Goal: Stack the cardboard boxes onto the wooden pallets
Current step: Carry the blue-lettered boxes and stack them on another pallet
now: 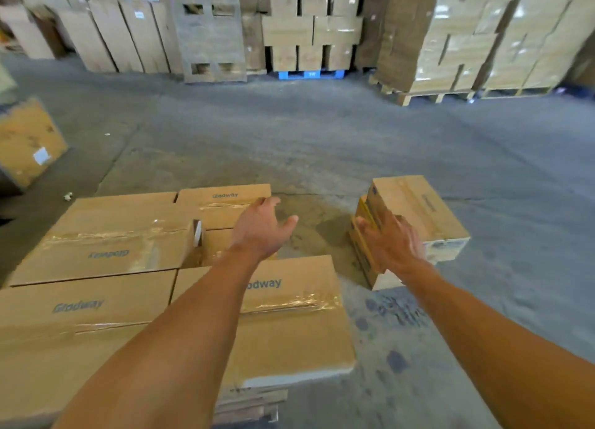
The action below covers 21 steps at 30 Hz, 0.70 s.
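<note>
Several taped cardboard boxes marked "Glodway" lie stacked flat at lower left; the nearest one (289, 329) sits under my left forearm, and another (106, 238) lies further left. The wooden pallet (248, 403) beneath them shows only at its front edge. A separate small stack of boxes (418, 209) stands on the floor at right. My left hand (260, 226) hovers open over the gap between the two stacks, fingers spread, holding nothing. My right hand (392, 242) is open, with its fingers against the near left side of the small stack.
Bare concrete floor (322, 145) stretches ahead. Tall pallet loads of cartons (483, 36) line the back right, a blue pallet (309, 74) carries boxes at back centre, and flat cartons (122, 32) lean at back left. A loose box (29, 142) sits at far left.
</note>
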{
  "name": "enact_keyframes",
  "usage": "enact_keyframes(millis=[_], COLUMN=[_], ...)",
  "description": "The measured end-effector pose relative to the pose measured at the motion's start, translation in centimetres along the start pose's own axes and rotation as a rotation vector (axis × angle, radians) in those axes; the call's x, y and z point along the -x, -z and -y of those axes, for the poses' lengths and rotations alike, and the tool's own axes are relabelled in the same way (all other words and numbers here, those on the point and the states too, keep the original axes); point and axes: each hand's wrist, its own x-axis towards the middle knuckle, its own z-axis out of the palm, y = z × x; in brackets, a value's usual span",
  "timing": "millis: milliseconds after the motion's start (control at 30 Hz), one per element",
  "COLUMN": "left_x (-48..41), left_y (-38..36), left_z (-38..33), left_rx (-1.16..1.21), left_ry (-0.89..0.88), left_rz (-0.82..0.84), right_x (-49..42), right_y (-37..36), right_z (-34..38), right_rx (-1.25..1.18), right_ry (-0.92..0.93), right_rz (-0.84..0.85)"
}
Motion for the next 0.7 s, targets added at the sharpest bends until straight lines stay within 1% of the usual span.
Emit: enact_keyframes(millis=[133,300,467,700], left_x=[0.0,-2.3,-7.3,-18.8], left_y=[-2.5,-4.4,-7.8,-14.7], left_z=[-11.0,-19.7,-23.0,-26.0], left_rx=[-0.069,-0.119,-0.129,-0.126], left_ry=[-0.135,-0.237,-0.296,-0.236], left_rz=[0.042,0.060,0.073,0.091], right_x=[-0.5,-3.4,-8.2,-19.9], right_y=[7.7,13.5,14.6,14.7], right_z=[-7.1,-13.4,-17.6,-22.6], right_rx=[0.006,-0.009,0.023,0.072], right_ry=[-0.046,-0.117,-0.125,-0.138], right_rz=[-0.079,-0.149,-0.137,-0.087])
